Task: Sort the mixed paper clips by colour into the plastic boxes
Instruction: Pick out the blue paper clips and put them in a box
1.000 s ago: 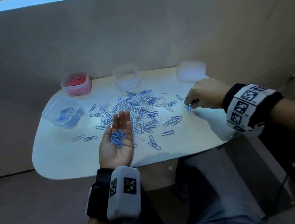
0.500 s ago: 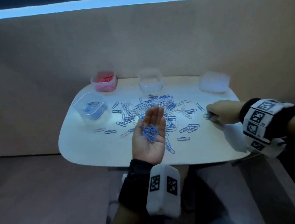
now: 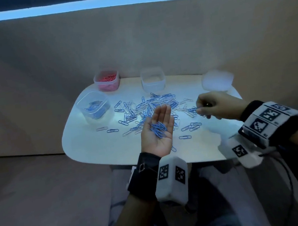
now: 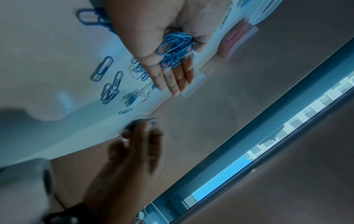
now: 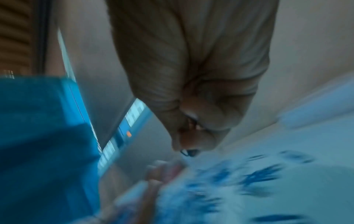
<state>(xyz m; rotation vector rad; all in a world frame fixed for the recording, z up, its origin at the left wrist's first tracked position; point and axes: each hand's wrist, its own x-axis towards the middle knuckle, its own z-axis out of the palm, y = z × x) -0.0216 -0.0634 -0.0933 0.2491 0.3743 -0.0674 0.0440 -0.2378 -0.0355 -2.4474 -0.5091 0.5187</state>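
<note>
My left hand (image 3: 161, 117) is held palm up over the white table (image 3: 96, 153), fingers straight, with a heap of blue paper clips (image 3: 158, 129) lying in the palm; the left wrist view shows the same heap (image 4: 176, 48). My right hand (image 3: 211, 106) hovers to its right, fingers curled, pinching a blue clip (image 3: 193, 109) at the fingertips (image 5: 188, 152). A mixed pile of blue and white clips (image 3: 152, 104) lies behind the left hand. A clear box with blue clips (image 3: 93, 108) stands at the left, and a box of pink clips (image 3: 106, 80) behind it.
An empty-looking clear box (image 3: 153, 80) stands at the back middle, and a clear lid or shallow box (image 3: 217, 81) at the back right. Loose clips (image 3: 191, 126) are scattered toward the front edge. A brown wall rises right behind the table.
My right hand has lifted from the table's right side and moved left toward the left palm with a clip pinched. The left hand stays palm up. The head view has shifted back.
</note>
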